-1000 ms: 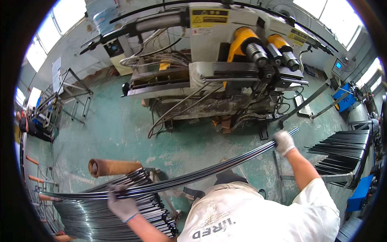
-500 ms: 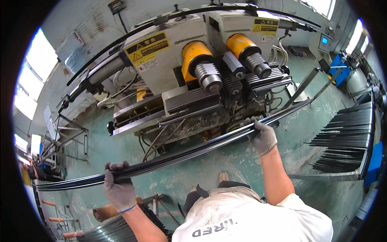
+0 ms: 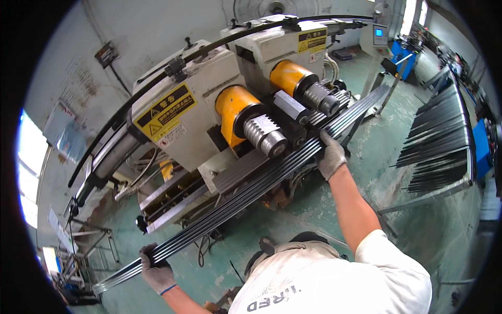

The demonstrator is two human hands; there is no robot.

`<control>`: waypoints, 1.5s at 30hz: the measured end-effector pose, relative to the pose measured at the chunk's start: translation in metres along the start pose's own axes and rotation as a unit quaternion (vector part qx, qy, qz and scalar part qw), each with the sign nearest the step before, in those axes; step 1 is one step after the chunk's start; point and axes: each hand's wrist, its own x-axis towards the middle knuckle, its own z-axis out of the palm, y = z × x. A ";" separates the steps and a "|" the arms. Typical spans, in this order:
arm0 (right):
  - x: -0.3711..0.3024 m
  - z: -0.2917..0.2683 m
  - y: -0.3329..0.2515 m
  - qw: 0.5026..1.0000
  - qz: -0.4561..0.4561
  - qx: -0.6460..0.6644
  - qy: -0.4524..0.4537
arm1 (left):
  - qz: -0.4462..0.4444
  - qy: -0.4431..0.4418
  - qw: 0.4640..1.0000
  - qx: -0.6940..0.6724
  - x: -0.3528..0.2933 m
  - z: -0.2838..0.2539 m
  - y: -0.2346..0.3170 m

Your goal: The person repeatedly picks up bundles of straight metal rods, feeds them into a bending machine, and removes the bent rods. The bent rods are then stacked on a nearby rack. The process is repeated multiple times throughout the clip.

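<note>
A bundle of long thin dark metal bars slants across the view, its left end low and its right end high. My left hand, in a grey knit glove, grips the bundle near its lower left end. Toward the upper right, my right hand, gloved alike, is closed round it, its far fingers hidden by the bars. The bundle passes in front of a white machine and overlaps its front bed. Two ribbed metal rollers with orange collars stick out above the bars.
A rack of many dark bars stands at the right. Behind it are blue equipment and a control box with a lit screen. A long curved black rod runs over the machine. Green floor lies below.
The bundle has come closer to the machine and tilted more steeply, right end up and left end down. Both hands still hold it. The view has shifted too.
</note>
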 end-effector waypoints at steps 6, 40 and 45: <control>0.035 0.032 0.022 0.999 -0.007 0.044 -0.025 | -0.067 0.010 0.996 -0.049 0.056 0.017 -0.052; 0.054 -0.007 0.060 0.986 -0.123 -0.086 0.071 | -0.127 0.106 0.981 -0.101 0.098 0.067 -0.128; 0.049 -0.050 0.075 0.991 -0.082 -0.085 0.063 | -0.162 0.077 0.974 -0.137 0.062 0.131 -0.170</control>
